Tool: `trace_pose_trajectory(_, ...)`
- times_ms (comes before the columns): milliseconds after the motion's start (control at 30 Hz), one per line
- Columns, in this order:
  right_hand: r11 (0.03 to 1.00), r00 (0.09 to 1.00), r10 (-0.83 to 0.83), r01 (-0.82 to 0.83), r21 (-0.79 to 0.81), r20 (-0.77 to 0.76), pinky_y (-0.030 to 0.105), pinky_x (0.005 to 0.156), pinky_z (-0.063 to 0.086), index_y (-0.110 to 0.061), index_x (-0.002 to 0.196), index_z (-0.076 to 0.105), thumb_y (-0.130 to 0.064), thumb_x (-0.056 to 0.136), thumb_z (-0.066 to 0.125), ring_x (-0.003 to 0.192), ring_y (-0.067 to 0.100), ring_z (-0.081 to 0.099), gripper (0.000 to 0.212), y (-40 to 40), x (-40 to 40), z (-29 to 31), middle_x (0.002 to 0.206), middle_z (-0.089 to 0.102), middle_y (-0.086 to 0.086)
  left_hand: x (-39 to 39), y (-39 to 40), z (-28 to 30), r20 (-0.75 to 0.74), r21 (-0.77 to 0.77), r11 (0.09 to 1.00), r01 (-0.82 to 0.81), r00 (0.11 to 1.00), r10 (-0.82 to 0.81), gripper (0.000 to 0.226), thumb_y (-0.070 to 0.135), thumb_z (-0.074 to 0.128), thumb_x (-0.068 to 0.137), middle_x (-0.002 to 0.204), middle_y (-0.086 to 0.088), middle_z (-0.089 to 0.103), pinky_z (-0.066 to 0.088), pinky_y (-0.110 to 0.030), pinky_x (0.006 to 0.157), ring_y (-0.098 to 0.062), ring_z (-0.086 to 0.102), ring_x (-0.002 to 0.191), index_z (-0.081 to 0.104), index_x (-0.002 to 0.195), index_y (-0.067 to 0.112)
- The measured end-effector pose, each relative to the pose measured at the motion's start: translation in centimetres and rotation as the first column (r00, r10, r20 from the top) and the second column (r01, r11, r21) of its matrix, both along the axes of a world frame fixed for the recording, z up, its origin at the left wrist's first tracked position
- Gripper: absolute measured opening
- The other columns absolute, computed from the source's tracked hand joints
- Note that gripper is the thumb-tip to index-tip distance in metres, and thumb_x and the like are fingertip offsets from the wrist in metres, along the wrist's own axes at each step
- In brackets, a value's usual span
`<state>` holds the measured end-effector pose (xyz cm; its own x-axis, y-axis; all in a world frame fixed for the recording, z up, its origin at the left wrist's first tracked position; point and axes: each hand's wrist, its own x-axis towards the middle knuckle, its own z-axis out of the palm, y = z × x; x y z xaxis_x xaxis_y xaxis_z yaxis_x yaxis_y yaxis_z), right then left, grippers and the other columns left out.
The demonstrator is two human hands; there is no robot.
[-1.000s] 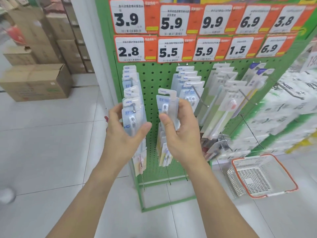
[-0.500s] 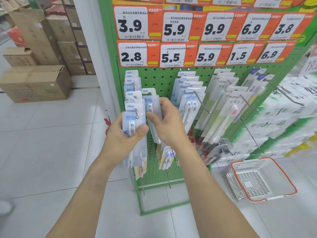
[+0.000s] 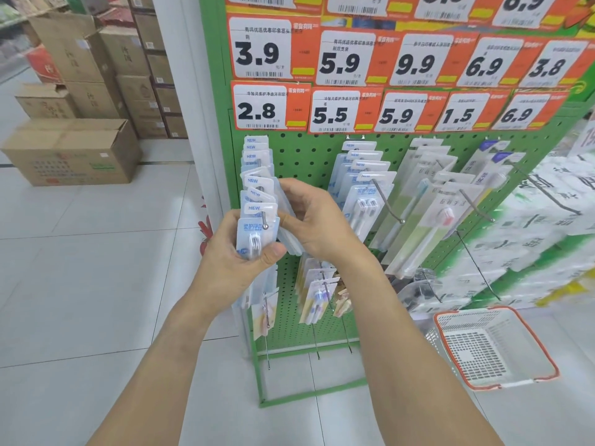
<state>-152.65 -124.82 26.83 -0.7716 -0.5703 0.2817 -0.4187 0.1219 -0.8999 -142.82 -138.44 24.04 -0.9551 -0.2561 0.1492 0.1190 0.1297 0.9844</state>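
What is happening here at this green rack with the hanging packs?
A person seems to be hanging toothbrush packs on a green pegboard rack in a shop. The left hand grips the front pack on the leftmost hook, thumb across its lower part. The right hand holds a loose pack against the row behind it. Whether its hole is on the hook, I cannot tell. A white basket stands on the floor at the right.

The right hand (image 3: pixel 317 220) loses its fingertips behind clear-and-blue blister packs of toothbrushes (image 3: pixel 259 188), as the upper edge crops the top row of orange-and-white paper price tags (image 3: pixel 357 4) and white wrapped paper packs (image 3: pixel 547 204) blur at right.
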Motion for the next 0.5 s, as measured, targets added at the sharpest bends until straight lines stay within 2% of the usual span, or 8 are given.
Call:
trace_pose_trajectory(133, 0.998, 1.0, 0.015, -0.015, 0.059, -0.002, 0.033, 0.097, 0.055, -0.015, 0.132, 0.063, -0.01, 0.096, 0.068, 0.107, 0.009, 0.07, 0.037, -0.1, -0.2, 0.1, 0.117, 0.074, -0.004, 0.0, -0.4, -0.7, 0.008, 0.038, 0.999, 0.009, 1.0, -0.01, 0.063, 0.03, 0.082, 0.068, 0.11, 0.013, 0.07, 0.053, -0.017, 0.08, -0.003, 0.067, 0.103, 0.053, 0.123, 0.026)
trace_pose_trajectory(267, 0.991, 0.997, 0.0, 0.01, 0.131, -0.073, 0.042, 0.092, 0.057, -0.019, 0.12, 0.07, -0.015, 0.096, 0.067, 0.099, 0.014, 0.072, 0.025, 0.3, -0.4, -0.3, 0.107, 0.076, -0.006, 0.1, -0.3, -1.1, -0.001, 0.041, 0.999, -0.017, 1.0, 0.017, 0.067, 0.026, 0.089, 0.063, 0.117, 0.005, 0.066, 0.054, -0.019, 0.079, -0.004, 0.066, 0.101, 0.051, 0.117, 0.03)
trace_pose_trajectory(367, 0.989, 0.996, -0.015, 0.028, 0.144, -0.093, 0.036, 0.091, 0.057, -0.015, 0.112, 0.074, -0.008, 0.098, 0.062, 0.099, 0.01, 0.072, 0.019, 0.1, -0.6, -0.5, 0.106, 0.077, -0.005, -0.1, -0.3, -1.5, -0.019, 0.057, 0.995, -0.08, 0.997, 0.081, 0.073, 0.024, 0.094, 0.057, 0.119, -0.002, 0.064, 0.056, -0.023, 0.078, -0.015, 0.067, 0.104, 0.048, 0.113, 0.03)
trace_pose_trajectory(433, 0.99, 0.995, -0.023, 0.036, 0.133, -0.097, 0.028, 0.091, 0.056, -0.013, 0.113, 0.073, -0.005, 0.1, 0.057, 0.101, 0.006, 0.071, 0.022, -0.1, -0.4, -0.6, 0.108, 0.076, -0.006, -0.1, -0.4, -1.8, -0.03, 0.032, 0.992, -0.118, 0.992, 0.119, 0.076, 0.032, 0.095, 0.056, 0.122, 0.001, 0.061, 0.056, -0.024, 0.08, -0.018, 0.065, 0.111, 0.046, 0.114, 0.034)
trace_pose_trajectory(500, 0.993, 0.995, -0.023, 0.034, 0.112, -0.092, 0.028, 0.093, 0.055, -0.012, 0.116, 0.072, -0.004, 0.102, 0.054, 0.104, 0.005, 0.07, 0.025, -0.2, -0.3, -0.8, 0.111, 0.076, -0.006, 0.0, -0.6, -2.2, -0.031, -0.041, 0.986, -0.16, 0.987, 0.159, 0.085, 0.049, 0.097, 0.054, 0.126, 0.008, 0.057, 0.055, -0.03, 0.089, -0.016, 0.06, 0.117, 0.044, 0.12, 0.041)
